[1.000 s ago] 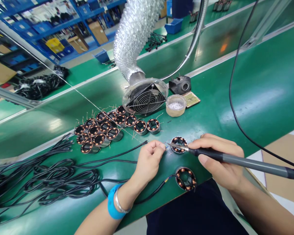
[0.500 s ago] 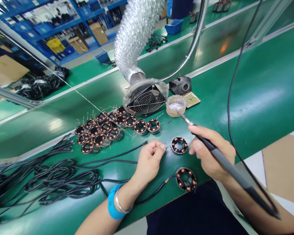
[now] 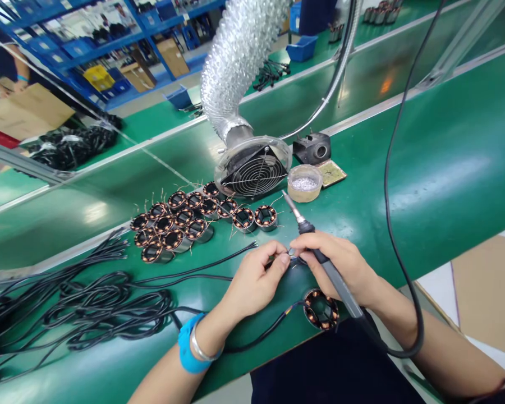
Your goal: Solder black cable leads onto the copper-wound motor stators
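My right hand (image 3: 334, 264) is closed round a soldering iron (image 3: 336, 286), whose metal tip points up and left near the round solder pot (image 3: 305, 184). Thumb and fingers of my left hand (image 3: 261, 275) pinch the end of a black cable; its thin wires show between my two hands, whose fingertips nearly meet. Under my right fingers a copper-wound ring is mostly hidden. Nearer the table's front edge lies another wound ring (image 3: 321, 310), with a black cable (image 3: 265, 335) joined to it.
Several wound rings (image 3: 174, 240) stand at the left of a fume fan (image 3: 255, 171). Coiled black cables (image 3: 109, 306) cover the left side. A black holder (image 3: 313, 148) stands behind the pot. A person's hands (image 3: 19, 84) are at a carton, far left.
My right hand has moved left to my left hand, covering the upper ring. The iron has swung more upright, its tip away from the pot. A person's hands have come into fuller view.
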`<state>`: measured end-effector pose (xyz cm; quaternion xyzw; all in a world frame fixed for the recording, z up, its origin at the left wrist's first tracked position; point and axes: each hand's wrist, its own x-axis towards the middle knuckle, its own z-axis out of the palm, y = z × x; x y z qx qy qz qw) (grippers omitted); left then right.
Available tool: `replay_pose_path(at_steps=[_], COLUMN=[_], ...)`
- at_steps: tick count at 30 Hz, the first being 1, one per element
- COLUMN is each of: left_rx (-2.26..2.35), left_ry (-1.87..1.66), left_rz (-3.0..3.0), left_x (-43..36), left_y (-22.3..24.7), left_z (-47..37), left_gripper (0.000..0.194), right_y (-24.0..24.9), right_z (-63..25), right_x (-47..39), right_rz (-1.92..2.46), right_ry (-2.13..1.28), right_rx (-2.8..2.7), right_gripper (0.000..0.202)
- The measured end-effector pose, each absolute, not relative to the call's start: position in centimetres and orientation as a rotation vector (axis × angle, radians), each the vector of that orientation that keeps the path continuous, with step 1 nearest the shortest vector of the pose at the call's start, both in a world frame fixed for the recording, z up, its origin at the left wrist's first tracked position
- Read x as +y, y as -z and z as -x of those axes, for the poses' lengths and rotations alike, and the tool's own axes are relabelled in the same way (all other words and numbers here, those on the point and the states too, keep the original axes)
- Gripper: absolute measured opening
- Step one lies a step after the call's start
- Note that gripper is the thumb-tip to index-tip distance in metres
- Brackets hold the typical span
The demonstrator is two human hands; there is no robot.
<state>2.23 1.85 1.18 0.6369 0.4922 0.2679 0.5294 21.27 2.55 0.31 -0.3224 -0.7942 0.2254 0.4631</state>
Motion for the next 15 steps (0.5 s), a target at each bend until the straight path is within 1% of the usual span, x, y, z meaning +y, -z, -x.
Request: replay_pose_path(at_steps=[6, 10, 13, 15], left_rx=[1.098, 1.083, 1.081, 1.095], left_ry=[-0.67, -0.618, -0.568, -0.598], left_rz=[-1.376, -1.137, -0.958, -0.898], left_x=[2.4, 2.4, 2.2, 1.9], left_y=[-1.0, -0.7, -0.8, -1.0], left_z=[-2.2, -2.4, -2.9, -3.2], left_gripper=[0.034, 0.042, 0.041, 0.039], right_y=[-0.3, -0.4, -0.4, -0.3], right_z=[-21.3, -20.9, -20.4, -20.1], right_x=[2.5, 2.6, 2.1, 1.6], right_rz=[0.775, 0.712, 0.715, 0.791], right_ry=[-0.576, -0.547, -0.487, -0.416], right_rx=[-1.992, -1.977, -1.961, -1.92], right_gripper=[0.028, 0.028, 0.029, 0.028])
